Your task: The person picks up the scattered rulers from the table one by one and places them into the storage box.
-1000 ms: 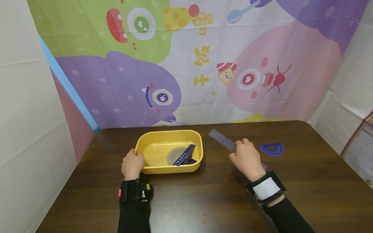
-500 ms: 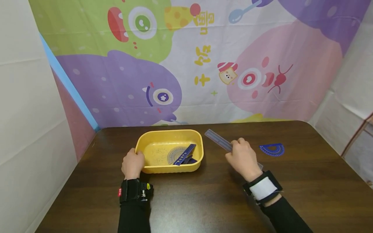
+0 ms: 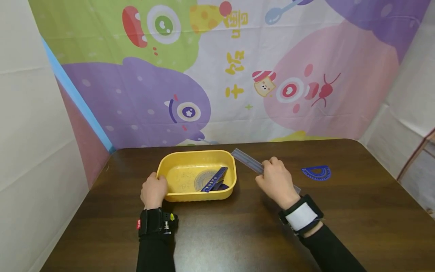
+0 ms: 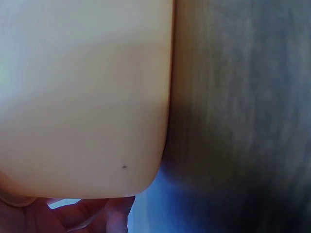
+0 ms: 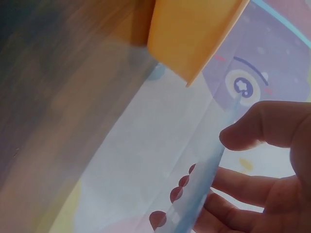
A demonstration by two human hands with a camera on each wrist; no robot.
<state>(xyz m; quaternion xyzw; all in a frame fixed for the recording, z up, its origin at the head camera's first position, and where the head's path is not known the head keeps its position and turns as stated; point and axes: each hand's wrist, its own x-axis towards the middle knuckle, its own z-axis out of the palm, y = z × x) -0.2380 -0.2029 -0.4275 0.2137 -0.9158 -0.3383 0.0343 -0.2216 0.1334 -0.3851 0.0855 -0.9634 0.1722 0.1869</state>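
Observation:
My left hand grips the left end of a yellow plastic basin, thumb at the rim and fingers against its outside. Between the thumb and fingers of my right hand is a clear ruler, slanting up to the left. Its far end reaches the basin's right rim in the head view. In the right wrist view the ruler shows a row of round holes near one edge. Inside the basin lie a clear protractor, a blue ruler and dark blue pieces partly hidden under it.
A blue protractor lies on the brown table, right of my right hand. Behind the table's back edge hangs a cloth printed with cartoon monsters. Pale sheets flank the table.
My right hand has moved left with the clear ruler, bringing its far end up to the basin's right rim. The left hand and the basin have stayed put.

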